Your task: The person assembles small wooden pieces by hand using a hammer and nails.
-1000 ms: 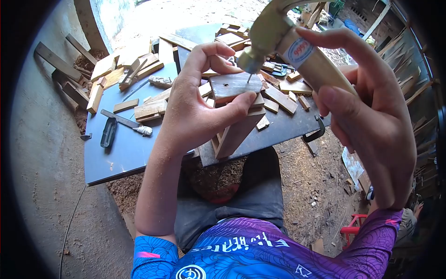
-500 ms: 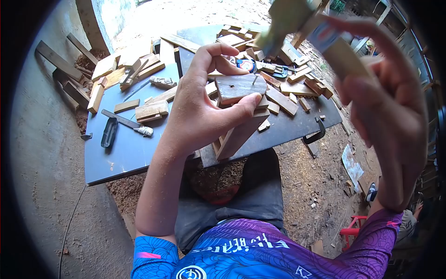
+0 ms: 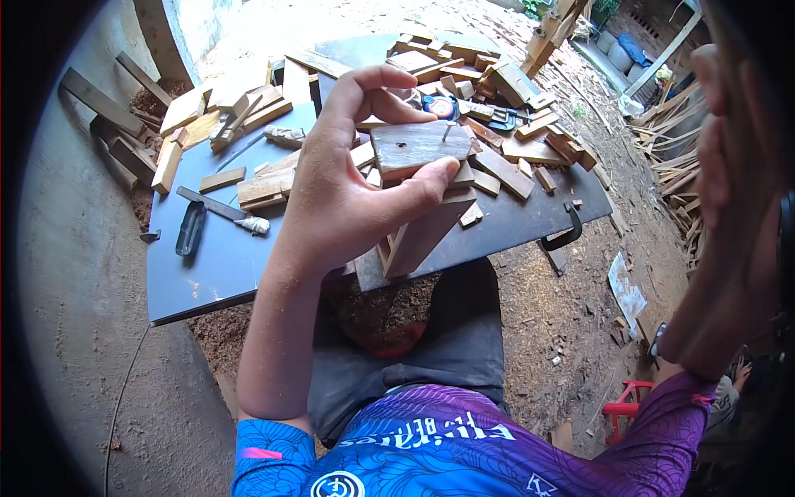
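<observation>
My left hand [image 3: 344,178] is closed around the sides of a small weathered wood block [image 3: 418,145], thumb in front and fingers behind. A nail [image 3: 447,131] stands upright near the block's right end, and a dark hole shows toward its left. Beneath the block, an upright wooden board [image 3: 426,236] rises at the table's front edge. My right hand [image 3: 729,166] is raised high at the right edge, in shadow and partly cut off. The mallet it gripped a moment earlier is mostly hidden or out of view.
Many wood offcuts [image 3: 505,170] cover the table [image 3: 232,273]. A blue tape measure [image 3: 440,108] lies behind the block. A chisel-like tool [image 3: 215,207] and a black tray [image 3: 191,229] lie at left. A black clamp [image 3: 567,232] grips the right edge. A red stool [image 3: 625,406] stands at lower right.
My right hand has swung up and to the right, taking the mallet out of clear view. My left hand keeps its hold on the block; the view has shifted slightly.
</observation>
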The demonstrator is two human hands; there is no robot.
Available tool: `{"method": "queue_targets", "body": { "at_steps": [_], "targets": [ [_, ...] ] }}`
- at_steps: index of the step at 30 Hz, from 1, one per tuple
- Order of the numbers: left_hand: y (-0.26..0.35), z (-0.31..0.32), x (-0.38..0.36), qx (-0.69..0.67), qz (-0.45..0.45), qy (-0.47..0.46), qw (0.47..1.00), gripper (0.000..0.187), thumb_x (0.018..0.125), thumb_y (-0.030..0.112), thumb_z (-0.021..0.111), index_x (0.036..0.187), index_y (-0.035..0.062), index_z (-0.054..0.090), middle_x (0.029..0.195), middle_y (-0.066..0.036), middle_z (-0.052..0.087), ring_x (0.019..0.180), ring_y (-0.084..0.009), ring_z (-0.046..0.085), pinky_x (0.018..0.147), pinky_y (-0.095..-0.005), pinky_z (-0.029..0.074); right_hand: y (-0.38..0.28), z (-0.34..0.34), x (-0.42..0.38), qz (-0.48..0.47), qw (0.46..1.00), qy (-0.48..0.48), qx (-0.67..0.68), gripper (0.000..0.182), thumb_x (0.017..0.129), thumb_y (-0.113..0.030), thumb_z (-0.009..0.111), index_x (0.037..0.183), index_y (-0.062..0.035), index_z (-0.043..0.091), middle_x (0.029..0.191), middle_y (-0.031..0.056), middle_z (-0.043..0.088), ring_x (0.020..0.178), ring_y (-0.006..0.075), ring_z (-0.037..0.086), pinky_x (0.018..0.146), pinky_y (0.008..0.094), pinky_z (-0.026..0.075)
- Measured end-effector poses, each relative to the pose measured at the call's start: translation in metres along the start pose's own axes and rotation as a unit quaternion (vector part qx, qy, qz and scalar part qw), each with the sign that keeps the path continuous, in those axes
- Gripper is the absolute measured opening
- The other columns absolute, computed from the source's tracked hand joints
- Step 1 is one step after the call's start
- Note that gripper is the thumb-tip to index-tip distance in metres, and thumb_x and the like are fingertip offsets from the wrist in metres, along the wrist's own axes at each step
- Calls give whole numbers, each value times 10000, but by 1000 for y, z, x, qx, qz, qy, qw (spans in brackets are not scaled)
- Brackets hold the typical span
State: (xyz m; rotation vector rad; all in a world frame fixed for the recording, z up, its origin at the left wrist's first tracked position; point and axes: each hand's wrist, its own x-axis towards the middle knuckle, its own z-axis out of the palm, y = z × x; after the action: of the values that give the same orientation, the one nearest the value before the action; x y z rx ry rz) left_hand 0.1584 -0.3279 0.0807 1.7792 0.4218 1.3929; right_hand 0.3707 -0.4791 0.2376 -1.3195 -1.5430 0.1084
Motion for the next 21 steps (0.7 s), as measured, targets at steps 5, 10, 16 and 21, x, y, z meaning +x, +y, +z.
{"method": "queue_targets", "body": {
  "at_steps": [5, 10, 16, 21],
  "targets": [
    [-1, -8, 0, 31, 3, -15, 999, 651, 774, 203, 848, 1314, 34, 527, 1038, -96, 645, 1064, -186, 652, 976, -343, 536, -17, 30, 1, 99, 977, -170, -88, 612, 962, -338, 679, 1494, -92, 505, 723, 19, 593, 444, 32, 473, 386, 200, 347],
    [-3, -6, 1, 48, 34, -3, 998, 631, 768, 215, 854, 1290, 40, 545, 1038, -92, 648, 1047, -181, 655, 980, -327, 523, -18, 26, 10, 64, 986, -46, -144, 615, 996, -365, 652, 1493, -47, 478, 737, 18, 594, 455, 47, 500, 383, 212, 392],
    [1, -2, 2, -7, -40, -13, 999, 623, 771, 227, 856, 1290, 52, 558, 1046, -93, 653, 1044, -191, 658, 999, -340, 515, -19, 26, 3, 77, 974, -191, -95, 624, 946, -252, 672, 1507, -67, 471, 633, 8, 561, 423, 40, 467, 371, 228, 337],
    [2, 1, 1, 10, -5, -16, 1000, 620, 780, 158, 833, 1316, 56, 536, 1037, -68, 634, 1079, -179, 638, 997, -335, 514, -25, -36, 59, 324, 851, -412, 32, 678, 899, -230, 781, 1492, -46, 511, 844, 58, 641, 531, 59, 506, 441, 205, 363]
  ]
}}
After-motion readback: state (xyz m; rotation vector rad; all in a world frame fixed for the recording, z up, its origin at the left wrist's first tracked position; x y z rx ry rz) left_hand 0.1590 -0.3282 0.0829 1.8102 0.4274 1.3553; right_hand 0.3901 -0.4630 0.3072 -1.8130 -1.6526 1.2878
